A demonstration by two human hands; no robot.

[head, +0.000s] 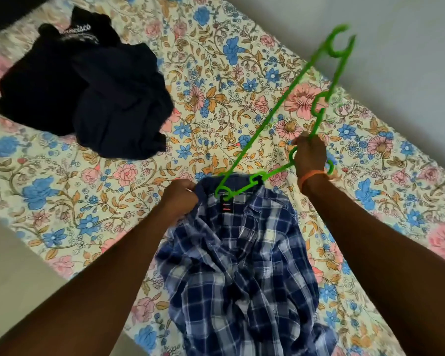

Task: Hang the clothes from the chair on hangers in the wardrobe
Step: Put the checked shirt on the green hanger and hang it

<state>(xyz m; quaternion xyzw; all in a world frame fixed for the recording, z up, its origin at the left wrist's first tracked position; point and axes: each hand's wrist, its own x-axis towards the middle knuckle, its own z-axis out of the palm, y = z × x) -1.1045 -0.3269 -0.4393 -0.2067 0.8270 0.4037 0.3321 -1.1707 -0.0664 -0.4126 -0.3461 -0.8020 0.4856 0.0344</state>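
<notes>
Your left hand (181, 194) grips the collar of the blue plaid shirt (242, 265) lying on the floral bed (216, 73), your right hand (309, 156) grips the green hanger (272, 106), one end inside the collar, dark clothes (88, 93) heaped well apart

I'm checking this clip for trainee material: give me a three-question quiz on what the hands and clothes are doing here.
1. True or false: the left hand grips the collar of the plaid shirt.
2. What does the right hand hold? A) a dark garment B) the green hanger C) nothing
3. Fill in: the dark clothes lie on the floral ____, apart from both hands.

Key: 1 true; 2 B; 3 sheet.
</notes>
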